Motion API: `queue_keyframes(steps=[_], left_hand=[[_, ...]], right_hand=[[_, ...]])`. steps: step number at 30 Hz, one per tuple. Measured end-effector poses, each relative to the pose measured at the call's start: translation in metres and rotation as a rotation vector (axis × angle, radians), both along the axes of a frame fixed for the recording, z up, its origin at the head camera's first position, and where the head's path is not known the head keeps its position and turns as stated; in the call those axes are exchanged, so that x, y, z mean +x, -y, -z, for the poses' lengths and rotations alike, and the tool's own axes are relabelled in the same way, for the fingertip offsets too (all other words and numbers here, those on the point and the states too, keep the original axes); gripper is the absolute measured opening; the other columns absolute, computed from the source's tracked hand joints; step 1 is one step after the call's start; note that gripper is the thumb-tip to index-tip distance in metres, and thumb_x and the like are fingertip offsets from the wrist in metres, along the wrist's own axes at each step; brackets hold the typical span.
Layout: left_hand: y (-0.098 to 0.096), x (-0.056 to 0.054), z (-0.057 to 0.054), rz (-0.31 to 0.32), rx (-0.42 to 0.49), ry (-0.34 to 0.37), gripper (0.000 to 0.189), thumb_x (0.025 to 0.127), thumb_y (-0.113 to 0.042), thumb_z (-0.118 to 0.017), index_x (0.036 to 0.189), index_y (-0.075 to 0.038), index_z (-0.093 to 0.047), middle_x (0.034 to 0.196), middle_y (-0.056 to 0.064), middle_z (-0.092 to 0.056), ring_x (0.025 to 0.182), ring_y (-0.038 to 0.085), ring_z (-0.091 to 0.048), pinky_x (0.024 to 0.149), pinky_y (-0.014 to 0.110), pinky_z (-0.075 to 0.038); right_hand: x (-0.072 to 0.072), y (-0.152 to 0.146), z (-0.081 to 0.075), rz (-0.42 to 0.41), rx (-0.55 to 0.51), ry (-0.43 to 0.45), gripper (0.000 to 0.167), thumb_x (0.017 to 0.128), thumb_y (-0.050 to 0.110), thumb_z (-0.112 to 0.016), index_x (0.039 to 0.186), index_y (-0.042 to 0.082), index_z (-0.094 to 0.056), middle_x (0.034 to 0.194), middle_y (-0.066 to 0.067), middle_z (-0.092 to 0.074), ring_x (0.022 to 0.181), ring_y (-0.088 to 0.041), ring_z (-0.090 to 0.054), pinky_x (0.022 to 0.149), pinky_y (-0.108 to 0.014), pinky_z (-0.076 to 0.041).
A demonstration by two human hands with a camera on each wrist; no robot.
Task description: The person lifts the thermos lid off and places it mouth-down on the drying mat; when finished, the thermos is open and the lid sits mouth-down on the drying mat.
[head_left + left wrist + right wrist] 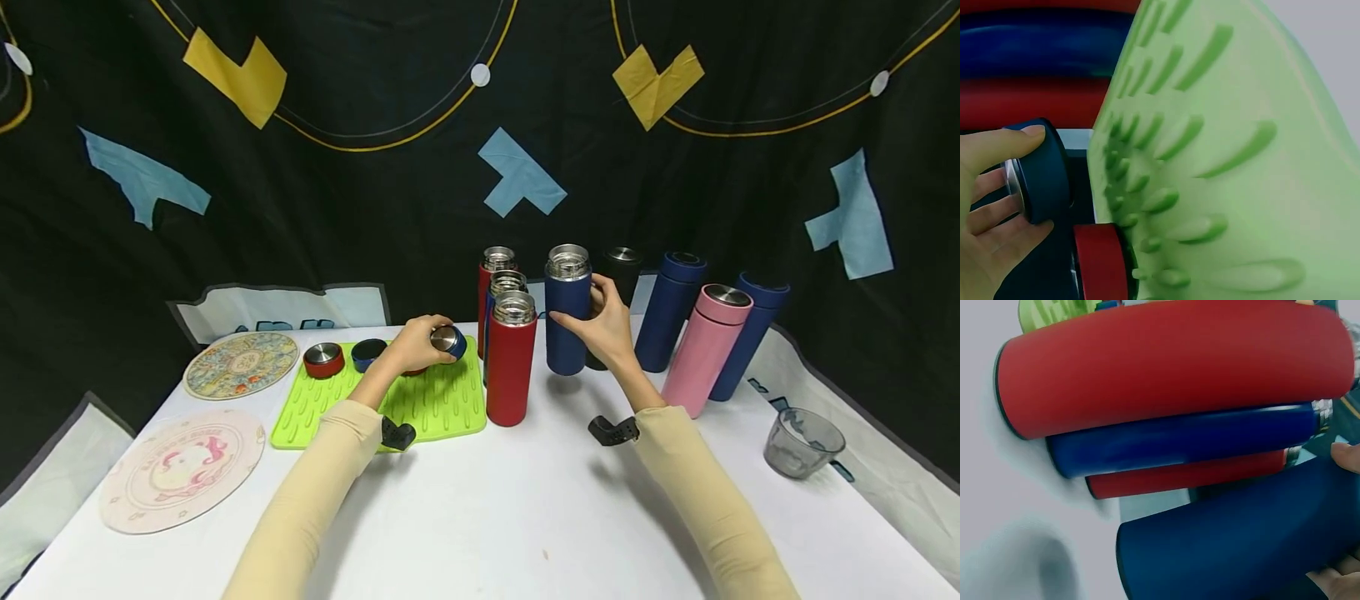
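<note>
My left hand (408, 346) pinches a dark blue flask lid (459, 347) with a steel top, tilted above the green ridged mat (442, 419). In the left wrist view a red lid (1100, 262) sits just below that lid (1047, 175). Farther left on the mat are another red lid (324, 361) and a blue lid (367, 353). My right hand (611, 329) grips an uncapped dark blue flask (567, 321) round its side, upright and raised off the table. Left of it stand a front red flask (512, 367), a blue flask (1185, 440) and a rear red flask (1191, 478), all uncapped.
Behind and right of my right hand stand capped flasks: black (622, 271), dark blue (670, 317), pink (707, 354) and another dark blue (759, 325). A glass cup (802, 446) sits at right. Two round mats, patterned (242, 365) and pink (183, 471), lie at left.
</note>
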State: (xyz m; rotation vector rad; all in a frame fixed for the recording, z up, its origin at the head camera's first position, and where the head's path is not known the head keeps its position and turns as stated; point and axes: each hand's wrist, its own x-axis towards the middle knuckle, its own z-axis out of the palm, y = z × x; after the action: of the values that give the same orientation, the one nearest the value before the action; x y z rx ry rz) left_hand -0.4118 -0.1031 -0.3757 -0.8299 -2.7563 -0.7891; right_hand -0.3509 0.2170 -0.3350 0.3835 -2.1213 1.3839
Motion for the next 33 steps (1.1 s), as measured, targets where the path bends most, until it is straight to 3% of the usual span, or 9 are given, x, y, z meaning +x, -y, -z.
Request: queue_keyframes(steps=[7,19,27,33], left_hand=[[-0.007,-0.009,-0.001,-0.047,-0.056,0.071,0.068,0.075,-0.019,-0.083,0.133,0.002,-0.053,0.123,0.02,-0.057,0.108,0.032,-0.057,0.088,0.041,-0.051],[-0.013,-0.013,0.007,-0.062,-0.122,0.087,0.062,0.074,-0.015,-0.083,0.126,0.004,-0.057,0.116,0.02,-0.061,0.107,0.031,-0.058,0.093,0.043,-0.048],[-0.018,-0.016,0.011,-0.046,-0.16,0.103,0.065,0.078,-0.019,-0.081,0.13,0.007,-0.053,0.119,0.021,-0.061,0.11,0.033,-0.058,0.097,0.043,-0.046],[-0.013,-0.012,0.011,-0.031,-0.111,0.103,0.069,0.082,-0.019,-0.077,0.137,0.006,-0.046,0.129,0.026,-0.054,0.118,0.038,-0.052,0.099,0.047,-0.044]], right_hand=[[-0.02,0.008,0.004,0.04,-0.071,0.086,0.079,0.075,0.018,-0.083,0.136,0.003,-0.035,0.13,-0.019,-0.058,0.111,-0.033,-0.06,0.096,-0.046,-0.048],[-0.047,0.025,0.024,0.057,-0.223,0.109,0.079,0.077,0.018,-0.083,0.136,0.003,-0.033,0.131,-0.019,-0.056,0.114,-0.03,-0.058,0.098,-0.042,-0.046],[-0.06,0.031,0.031,0.078,-0.244,0.11,0.077,0.078,0.015,-0.082,0.136,0.001,-0.032,0.129,-0.022,-0.056,0.115,-0.032,-0.056,0.098,-0.043,-0.045],[-0.067,0.033,0.037,0.095,-0.232,0.129,0.073,0.08,0.012,-0.079,0.135,0.002,-0.032,0.132,-0.022,-0.055,0.116,-0.031,-0.057,0.099,-0.042,-0.045]])
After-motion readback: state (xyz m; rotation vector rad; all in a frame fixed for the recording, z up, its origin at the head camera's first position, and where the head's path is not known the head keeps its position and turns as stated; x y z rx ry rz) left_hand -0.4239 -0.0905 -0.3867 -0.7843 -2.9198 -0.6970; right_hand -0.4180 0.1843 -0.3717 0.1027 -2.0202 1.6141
